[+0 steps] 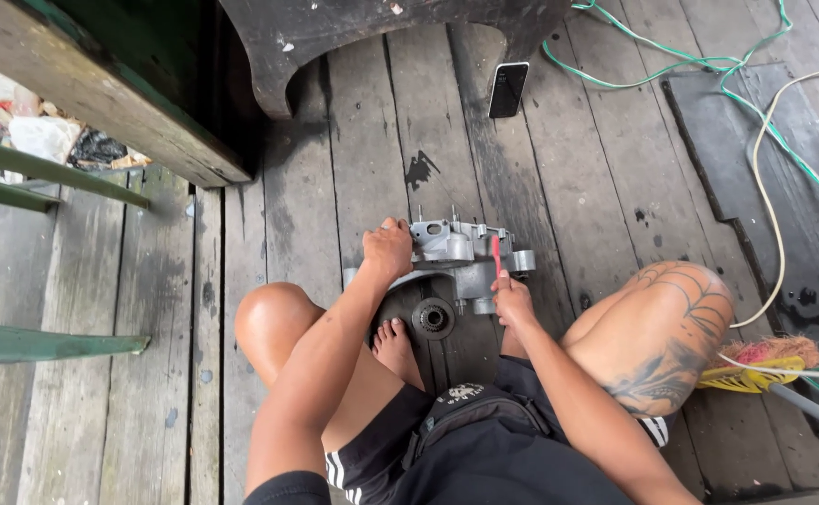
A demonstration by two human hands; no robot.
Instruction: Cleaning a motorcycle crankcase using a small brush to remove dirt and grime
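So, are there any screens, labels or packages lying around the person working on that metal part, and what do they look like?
Phone: lies flat on the wooden floor ahead of the metal engine casing, a slim black rectangle, its screen dark.
White emblem: printed on the black bag at the person's waist, small and roundish; details too small to tell.
Crumpled bags and wrappers: far left beyond the floor's edge, white and black.
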